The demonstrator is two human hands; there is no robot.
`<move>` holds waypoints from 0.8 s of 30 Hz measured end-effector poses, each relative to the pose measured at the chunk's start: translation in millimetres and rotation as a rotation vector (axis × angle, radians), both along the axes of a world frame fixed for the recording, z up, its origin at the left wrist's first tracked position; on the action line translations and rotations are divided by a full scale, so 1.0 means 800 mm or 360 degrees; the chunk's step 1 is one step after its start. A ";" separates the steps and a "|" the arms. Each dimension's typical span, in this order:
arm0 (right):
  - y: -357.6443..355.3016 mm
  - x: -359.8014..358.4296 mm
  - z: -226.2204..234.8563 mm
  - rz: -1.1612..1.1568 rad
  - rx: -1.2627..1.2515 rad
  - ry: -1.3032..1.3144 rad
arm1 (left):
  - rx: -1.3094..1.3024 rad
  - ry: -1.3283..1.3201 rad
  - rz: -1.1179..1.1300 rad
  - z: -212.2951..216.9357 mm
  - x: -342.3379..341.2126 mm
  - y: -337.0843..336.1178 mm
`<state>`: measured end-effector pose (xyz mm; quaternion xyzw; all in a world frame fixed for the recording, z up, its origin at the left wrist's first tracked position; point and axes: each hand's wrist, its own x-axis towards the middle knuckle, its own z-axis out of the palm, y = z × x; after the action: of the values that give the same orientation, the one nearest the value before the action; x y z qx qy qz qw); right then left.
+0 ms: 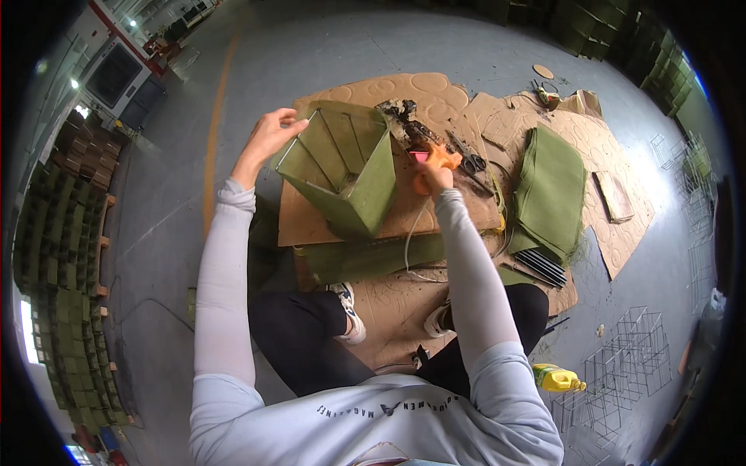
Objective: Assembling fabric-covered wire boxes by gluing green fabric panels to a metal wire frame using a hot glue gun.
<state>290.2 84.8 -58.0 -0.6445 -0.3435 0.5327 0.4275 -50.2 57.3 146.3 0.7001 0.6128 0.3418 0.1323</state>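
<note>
A green fabric box [371, 198] with a thin wire frame inside stands tilted on the cardboard work surface [311, 225], its open top facing me. My left hand [272, 136] grips the box's upper left rim, fingers and thumb at the edge. Right of the box, my right hand [437, 180] is closed around an orange glue gun [443, 158] with a pink part at its front; a white cord [407, 252] hangs below it. Dark, crusted residue [404, 116] lies just beyond the box. Black-handled scissors [472, 161] rest beside the glue gun.
Stacked green fabric sheets [550, 186] lie at the right, above black strips [542, 266]. Wire frames [622, 357] and a yellow bottle [558, 379] are on the floor at lower right. Piled green boxes [62, 311] stand far left. Another tool [548, 97] lies far right.
</note>
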 end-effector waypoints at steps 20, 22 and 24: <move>-0.100 0.116 0.263 0.0208 0.1174 0.0801 | 0.0291 0.0590 0.0096 0.046 0.089 -0.093; -0.130 0.123 0.288 0.0363 0.1334 0.0908 | 0.0695 0.0427 0.0279 0.050 0.094 -0.119; -0.157 0.131 0.290 0.0628 0.1342 0.1003 | 0.0776 0.0369 0.0336 0.053 0.119 -0.153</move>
<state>395.0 -40.8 174.0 -0.1511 -0.4965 0.5858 0.6225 45.0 -65.1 188.3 0.6780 0.5931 0.4086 -0.1471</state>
